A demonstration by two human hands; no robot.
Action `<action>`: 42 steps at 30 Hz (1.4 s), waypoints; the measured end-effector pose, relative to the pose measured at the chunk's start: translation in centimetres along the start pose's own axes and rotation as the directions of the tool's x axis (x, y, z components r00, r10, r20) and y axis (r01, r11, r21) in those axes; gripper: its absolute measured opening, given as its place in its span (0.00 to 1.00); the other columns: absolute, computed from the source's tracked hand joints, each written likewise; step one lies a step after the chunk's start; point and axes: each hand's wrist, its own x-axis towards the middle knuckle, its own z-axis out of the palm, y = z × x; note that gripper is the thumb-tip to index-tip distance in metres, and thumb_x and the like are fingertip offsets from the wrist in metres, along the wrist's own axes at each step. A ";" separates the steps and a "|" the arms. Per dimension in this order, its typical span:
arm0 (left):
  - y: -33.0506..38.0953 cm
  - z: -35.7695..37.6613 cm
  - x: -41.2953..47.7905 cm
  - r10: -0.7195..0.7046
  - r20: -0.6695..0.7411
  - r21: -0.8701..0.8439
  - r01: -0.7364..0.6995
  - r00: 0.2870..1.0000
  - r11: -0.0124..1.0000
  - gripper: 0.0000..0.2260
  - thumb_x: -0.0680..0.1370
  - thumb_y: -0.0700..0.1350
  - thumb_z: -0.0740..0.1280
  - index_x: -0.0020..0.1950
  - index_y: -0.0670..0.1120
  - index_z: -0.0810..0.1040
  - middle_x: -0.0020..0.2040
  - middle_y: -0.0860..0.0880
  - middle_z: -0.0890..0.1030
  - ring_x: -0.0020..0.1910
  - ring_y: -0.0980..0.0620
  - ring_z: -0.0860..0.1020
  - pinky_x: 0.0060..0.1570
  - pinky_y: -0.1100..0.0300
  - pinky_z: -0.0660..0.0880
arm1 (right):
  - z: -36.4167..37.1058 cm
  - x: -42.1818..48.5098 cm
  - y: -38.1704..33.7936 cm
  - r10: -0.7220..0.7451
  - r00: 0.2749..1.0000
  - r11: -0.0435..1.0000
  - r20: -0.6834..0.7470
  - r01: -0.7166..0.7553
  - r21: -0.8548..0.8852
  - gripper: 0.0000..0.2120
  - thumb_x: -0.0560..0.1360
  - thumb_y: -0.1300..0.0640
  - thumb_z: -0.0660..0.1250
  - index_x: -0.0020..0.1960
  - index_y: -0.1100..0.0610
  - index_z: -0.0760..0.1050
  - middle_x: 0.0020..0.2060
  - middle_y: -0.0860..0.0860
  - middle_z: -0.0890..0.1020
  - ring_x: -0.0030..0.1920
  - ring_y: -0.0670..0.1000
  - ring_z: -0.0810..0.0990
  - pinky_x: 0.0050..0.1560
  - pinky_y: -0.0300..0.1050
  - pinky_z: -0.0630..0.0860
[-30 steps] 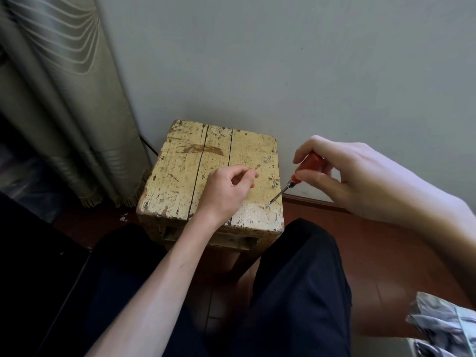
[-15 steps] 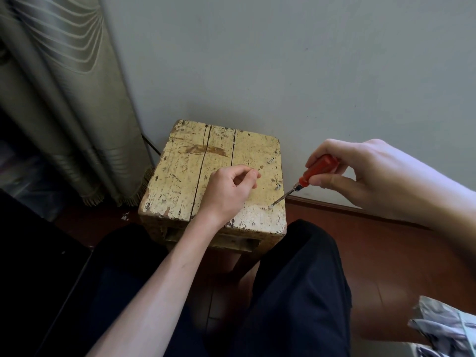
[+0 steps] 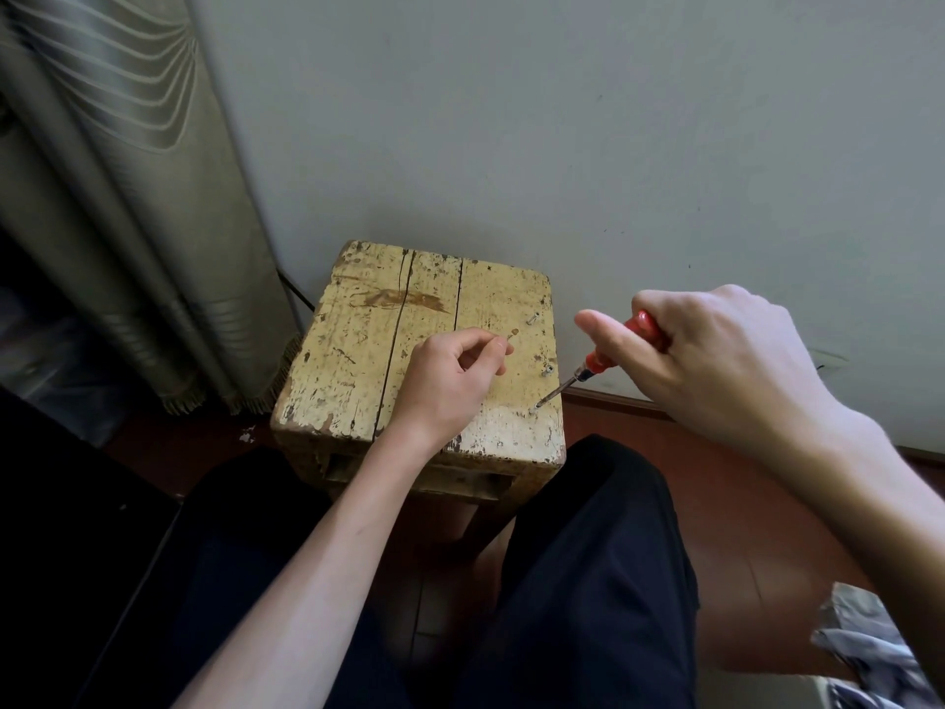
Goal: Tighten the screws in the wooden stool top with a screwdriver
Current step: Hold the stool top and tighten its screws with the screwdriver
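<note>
Right hand holds screwdriver, tip angled down-left onto stool top

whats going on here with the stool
A seated person is working on screws in the wooden stool top. The right hand grips a red-handled screwdriver, its tip on a screw near the front right corner. Two more screws stick up behind it. The left hand rests on the top, fingers curled.
</note>
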 end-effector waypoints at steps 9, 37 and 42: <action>-0.1 -0.1 0.1 -0.011 -0.005 0.008 0.011 1.000 1.000 0.10 0.84 0.48 0.67 0.49 0.49 0.87 0.39 0.53 0.85 0.38 0.49 0.82 0.41 0.47 0.80 | -0.5 -0.2 0.6 -0.095 0.982 0.970 0.165 0.054 0.238 0.14 0.77 0.34 0.64 0.57 0.40 0.73 0.45 0.32 0.85 0.42 0.43 0.81 0.45 0.48 0.77; 0.0 0.0 -0.1 0.002 0.003 0.017 -0.002 1.000 1.000 0.10 0.84 0.48 0.67 0.48 0.51 0.86 0.39 0.54 0.84 0.37 0.43 0.80 0.37 0.42 0.78 | -0.9 -0.3 0.3 -0.066 0.991 0.997 0.121 0.060 0.052 0.24 0.78 0.32 0.61 0.37 0.50 0.64 0.29 0.42 0.78 0.30 0.47 0.73 0.30 0.43 0.66; -0.1 0.0 -0.1 0.001 0.000 0.022 -0.001 1.000 1.000 0.10 0.84 0.49 0.67 0.48 0.50 0.87 0.39 0.54 0.84 0.37 0.44 0.80 0.37 0.43 0.78 | 0.0 -0.5 -0.5 0.004 1.000 1.000 0.020 -0.004 0.020 0.30 0.80 0.34 0.59 0.32 0.58 0.63 0.21 0.51 0.67 0.27 0.57 0.68 0.30 0.45 0.68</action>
